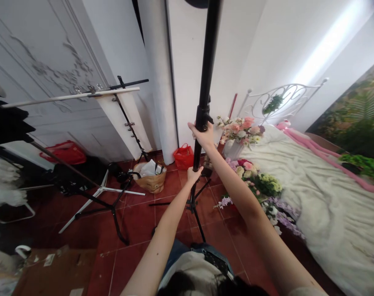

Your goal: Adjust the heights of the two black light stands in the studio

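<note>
A black light stand (208,61) rises upright in front of me, its tripod legs spread on the red tiled floor. My right hand (204,133) is wrapped round the pole at a black collar with a knob, the thumb on the left side. Lower on the same pole, my left hand (194,174) is closed round the tube, above the tripod legs. The top of the stand runs out of view.
A bed with a cream cover (298,172) and flowers (242,131) stand at the right. Left are a woven basket (151,181), a red bag (183,156), other stands (113,205) and a cardboard box (57,271). A white wall rises behind the pole.
</note>
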`<state>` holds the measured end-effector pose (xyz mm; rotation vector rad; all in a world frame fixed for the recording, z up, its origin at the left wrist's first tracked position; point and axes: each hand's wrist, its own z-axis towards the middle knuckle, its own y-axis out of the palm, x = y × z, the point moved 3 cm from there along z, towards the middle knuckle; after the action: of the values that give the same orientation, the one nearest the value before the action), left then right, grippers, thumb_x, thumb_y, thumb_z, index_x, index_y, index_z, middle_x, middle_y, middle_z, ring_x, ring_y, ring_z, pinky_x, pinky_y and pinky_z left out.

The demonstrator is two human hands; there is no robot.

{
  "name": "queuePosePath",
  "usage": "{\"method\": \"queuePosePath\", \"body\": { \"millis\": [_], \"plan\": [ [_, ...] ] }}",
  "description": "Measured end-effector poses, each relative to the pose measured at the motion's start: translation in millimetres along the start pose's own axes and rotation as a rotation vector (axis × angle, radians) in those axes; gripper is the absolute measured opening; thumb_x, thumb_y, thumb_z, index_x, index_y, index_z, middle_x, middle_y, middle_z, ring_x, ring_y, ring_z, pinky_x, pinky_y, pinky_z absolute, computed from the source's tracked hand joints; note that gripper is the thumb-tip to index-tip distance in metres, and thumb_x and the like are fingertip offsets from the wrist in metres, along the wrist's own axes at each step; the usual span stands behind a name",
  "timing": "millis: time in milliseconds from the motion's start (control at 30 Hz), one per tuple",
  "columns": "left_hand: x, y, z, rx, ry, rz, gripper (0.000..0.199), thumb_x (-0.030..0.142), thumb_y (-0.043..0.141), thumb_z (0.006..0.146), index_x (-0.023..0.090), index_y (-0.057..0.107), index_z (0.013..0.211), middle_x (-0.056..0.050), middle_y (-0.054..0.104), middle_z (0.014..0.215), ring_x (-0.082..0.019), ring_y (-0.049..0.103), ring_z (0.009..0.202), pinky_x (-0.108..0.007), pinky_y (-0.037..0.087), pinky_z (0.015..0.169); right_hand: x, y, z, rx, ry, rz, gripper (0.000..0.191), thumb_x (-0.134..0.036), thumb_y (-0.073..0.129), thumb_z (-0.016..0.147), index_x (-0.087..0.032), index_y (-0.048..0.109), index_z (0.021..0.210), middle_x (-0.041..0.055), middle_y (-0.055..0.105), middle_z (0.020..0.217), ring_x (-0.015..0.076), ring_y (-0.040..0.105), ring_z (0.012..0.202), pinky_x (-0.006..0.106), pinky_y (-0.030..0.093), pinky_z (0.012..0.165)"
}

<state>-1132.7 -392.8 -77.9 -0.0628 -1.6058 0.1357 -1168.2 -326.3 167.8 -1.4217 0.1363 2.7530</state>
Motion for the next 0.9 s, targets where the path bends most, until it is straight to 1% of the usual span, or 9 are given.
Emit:
{"method": "queuePosePath", "body": {
  "millis": [100, 200, 367, 467, 533, 667, 733, 800, 900],
  "plan": [
    [-6.2, 4.4, 3.7, 0.019, -0.027, 0.001, 0.027, 0.035, 0.068, 0.069, 0.017, 0.053, 0.056, 0.002, 0.054, 0.049, -0.01, 0.049, 0.043, -0.022, 0.037, 0.045, -6.6, -18.8, -9.4, -0.099, -0.01, -0.032, 0.048, -0.055, 0.069, 0.071, -0.019, 0.054, 0.101, -0.0006, 0.059, 0.082, 0.0134, 0.063, 0.077, 0.027, 0.056, 0.066],
    [-7.1, 7.2, 5.6, 0.046, -0.026, -0.011, 0.022, 0.028, 0.067, 0.066, 0.016, 0.052, 0.055, 0.002, 0.053, 0.048, -0.009, 0.048, 0.041, -0.021, 0.036, 0.044, 10.1, -49.4, -38.4, -0.18, 0.031, -0.085, 0.054, -0.05, 0.074, 0.067, -0.021, 0.051, 0.107, 0.0021, 0.062, 0.097, 0.0151, 0.063, 0.089, 0.029, 0.056, 0.075],
    [-9.3, 7.9, 8.5, 0.061, -0.011, -0.028, 0.015, 0.024, 0.065, 0.063, 0.016, 0.055, 0.055, 0.002, 0.053, 0.046, -0.009, 0.049, 0.041, -0.02, 0.038, 0.045, 101.4, -93.8, -132.8, -0.272, 0.319, -0.257, 0.038, -0.05, 0.067, 0.073, -0.018, 0.056, 0.09, 0.0042, 0.066, 0.088, 0.015, 0.064, 0.08, 0.033, 0.054, 0.079],
    [-10.6, 7.2, 10.5, 0.066, 0.034, 0.016, 0.014, 0.022, 0.063, 0.063, 0.015, 0.055, 0.053, 0.001, 0.055, 0.048, -0.01, 0.051, 0.045, -0.02, 0.038, 0.047, 152.8, -102.5, -186.0, -0.208, 0.481, -0.197, 0.039, -0.051, 0.065, 0.073, -0.02, 0.055, 0.095, 0.0069, 0.067, 0.097, 0.0166, 0.065, 0.088, 0.034, 0.055, 0.08],
    [-11.9, 7.0, 11.4, 0.063, 0.049, 0.027, 0.014, 0.022, 0.061, 0.063, 0.015, 0.055, 0.052, 0.0, 0.055, 0.049, -0.01, 0.052, 0.047, -0.02, 0.038, 0.048, 175.0, -100.4, -207.2, -0.151, 0.578, -0.109, 0.045, -0.051, 0.065, 0.072, -0.021, 0.052, 0.103, 0.0091, 0.066, 0.106, 0.0177, 0.064, 0.095, 0.034, 0.055, 0.079],
    [-13.6, 7.3, 12.2, 0.064, 0.059, 0.026, 0.012, 0.022, 0.061, 0.062, 0.015, 0.056, 0.054, 0.0, 0.055, 0.05, -0.011, 0.053, 0.049, -0.02, 0.037, 0.048, 196.3, -91.7, -215.8, -0.054, 0.675, -0.035, 0.045, -0.049, 0.063, 0.075, -0.022, 0.049, 0.108, 0.0069, 0.066, 0.104, 0.0168, 0.064, 0.097, 0.031, 0.057, 0.076],
    [-13.8, 7.3, 12.3, 0.068, 0.06, 0.029, 0.011, 0.022, 0.061, 0.061, 0.015, 0.056, 0.054, 0.0, 0.056, 0.05, -0.011, 0.054, 0.051, -0.02, 0.037, 0.05, 202.3, -89.7, -213.0, -0.013, 0.723, -0.053, 0.039, -0.046, 0.063, 0.077, -0.022, 0.049, 0.105, 0.0038, 0.067, 0.091, 0.0147, 0.067, 0.085, 0.028, 0.057, 0.07],
    [-13.8, 7.3, 12.1, 0.065, 0.058, 0.025, 0.01, 0.021, 0.061, 0.061, 0.015, 0.057, 0.054, 0.0, 0.056, 0.049, -0.011, 0.054, 0.05, -0.021, 0.038, 0.051, 206.5, -88.9, -211.1, 0.01, 0.789, -0.086, 0.033, -0.041, 0.061, 0.081, -0.021, 0.048, 0.102, 0.0008, 0.066, 0.075, 0.0123, 0.066, 0.065, 0.022, 0.054, 0.056],
    [-13.7, 7.4, 11.7, 0.047, 0.057, 0.018, 0.012, 0.021, 0.06, 0.061, 0.015, 0.055, 0.053, 0.001, 0.055, 0.048, -0.011, 0.052, 0.048, -0.02, 0.037, 0.05, 207.0, -87.8, -209.2, 0.046, 0.864, -0.111, 0.028, -0.036, 0.059, 0.084, -0.019, 0.046, 0.101, -0.0029, 0.061, 0.055, 0.0101, 0.057, 0.043, 0.016, 0.038, 0.037]
  ]
}}
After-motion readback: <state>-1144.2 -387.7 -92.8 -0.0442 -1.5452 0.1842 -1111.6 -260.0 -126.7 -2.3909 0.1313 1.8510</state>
